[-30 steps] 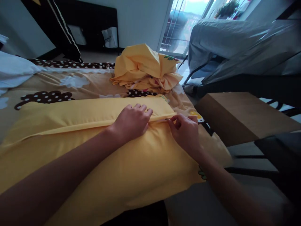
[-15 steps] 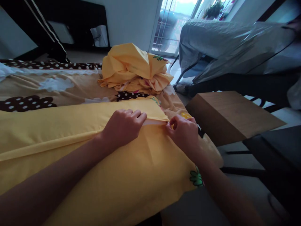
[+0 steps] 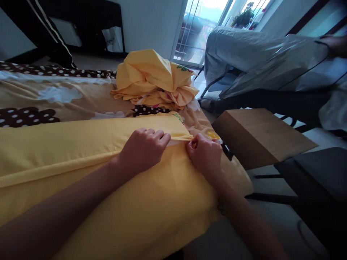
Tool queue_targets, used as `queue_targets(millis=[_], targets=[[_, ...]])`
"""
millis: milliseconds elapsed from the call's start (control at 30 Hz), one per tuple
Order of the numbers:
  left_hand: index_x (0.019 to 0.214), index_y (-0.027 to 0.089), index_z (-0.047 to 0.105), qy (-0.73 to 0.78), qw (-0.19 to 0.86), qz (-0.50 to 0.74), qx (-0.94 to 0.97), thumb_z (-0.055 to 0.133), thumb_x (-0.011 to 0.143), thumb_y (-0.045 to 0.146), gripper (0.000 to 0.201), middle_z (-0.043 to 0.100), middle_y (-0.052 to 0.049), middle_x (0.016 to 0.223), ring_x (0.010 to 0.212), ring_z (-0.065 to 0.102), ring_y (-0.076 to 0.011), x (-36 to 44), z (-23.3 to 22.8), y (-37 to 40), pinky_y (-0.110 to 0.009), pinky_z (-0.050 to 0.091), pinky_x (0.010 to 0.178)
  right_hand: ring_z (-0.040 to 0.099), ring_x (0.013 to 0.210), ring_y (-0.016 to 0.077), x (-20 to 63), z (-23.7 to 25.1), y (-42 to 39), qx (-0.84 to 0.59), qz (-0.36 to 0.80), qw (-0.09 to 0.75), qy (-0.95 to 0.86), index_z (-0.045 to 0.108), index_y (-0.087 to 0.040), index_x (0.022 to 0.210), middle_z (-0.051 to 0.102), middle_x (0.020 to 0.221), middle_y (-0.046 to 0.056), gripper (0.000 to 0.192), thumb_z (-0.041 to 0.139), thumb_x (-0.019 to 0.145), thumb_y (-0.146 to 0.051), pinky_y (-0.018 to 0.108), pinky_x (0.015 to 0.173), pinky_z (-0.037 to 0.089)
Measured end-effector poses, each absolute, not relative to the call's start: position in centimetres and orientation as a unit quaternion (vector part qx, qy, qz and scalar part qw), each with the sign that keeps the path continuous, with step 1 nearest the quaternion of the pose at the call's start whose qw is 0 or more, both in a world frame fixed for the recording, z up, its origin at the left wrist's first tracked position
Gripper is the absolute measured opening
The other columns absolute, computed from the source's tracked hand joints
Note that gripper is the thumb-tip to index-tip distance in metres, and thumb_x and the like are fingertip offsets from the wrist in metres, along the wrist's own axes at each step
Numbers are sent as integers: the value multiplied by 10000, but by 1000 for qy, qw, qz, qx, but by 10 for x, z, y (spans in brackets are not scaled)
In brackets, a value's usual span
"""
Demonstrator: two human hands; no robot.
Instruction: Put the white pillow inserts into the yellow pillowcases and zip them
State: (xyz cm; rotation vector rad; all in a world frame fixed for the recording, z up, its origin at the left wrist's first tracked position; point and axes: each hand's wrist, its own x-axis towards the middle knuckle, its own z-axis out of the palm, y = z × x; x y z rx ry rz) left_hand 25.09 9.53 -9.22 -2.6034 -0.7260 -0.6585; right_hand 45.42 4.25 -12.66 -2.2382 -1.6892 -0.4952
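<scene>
A yellow fabric cover (image 3: 151, 202) lies spread before me, with a long folded seam along it and a narrow white strip (image 3: 176, 143) showing in the seam between my hands. My left hand (image 3: 148, 150) is closed on the seam's edge, knuckles up. At the right end of the same seam, my right hand (image 3: 204, 153) pinches the cloth between thumb and forefinger; the exact bit in the pinch is hidden. Green printed leaves show near the cover's far right corner. Behind it sits a crumpled heap of yellow cloth (image 3: 151, 72).
Underneath is a bed with a brown and white patterned sheet (image 3: 97, 103). A cardboard box (image 3: 265, 133) stands to the right, close to a black chair (image 3: 314, 177). Plastic-covered furniture (image 3: 249, 54) is farther back, near a barred glass door (image 3: 191, 36).
My right hand has shifted slightly left and in toward the seam, drawing the cover's right side along. The left hand keeps its hold almost unmoved. The camera view has turned slightly.
</scene>
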Motion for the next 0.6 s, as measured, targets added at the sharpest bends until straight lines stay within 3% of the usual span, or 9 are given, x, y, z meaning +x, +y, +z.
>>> queue_targets(millis=[167,300,600], targets=[[693,163,568,-270,161,-211,-926,468,813,88,173,588,-26,623,549,534,-166,251,-92,94,-304,274,506,523,566,154,456,-133,34,-754,-149,227,-597,585,-194,674,619,590,34,211,480,809,-318,327,735,359],[692,160,557,-255,149,-207,-933,464,824,92,176,598,-31,642,566,558,-173,251,-94,92,-304,293,510,494,548,164,449,-139,23,-754,-83,315,-571,617,-217,663,573,511,15,250,502,814,-380,302,648,370],[693,154,547,-254,149,-199,-935,452,817,80,174,598,-38,643,573,576,-183,249,-93,90,-300,312,518,456,443,112,431,-105,29,-733,59,407,-541,611,-197,641,569,498,-9,232,559,739,-401,257,494,305]])
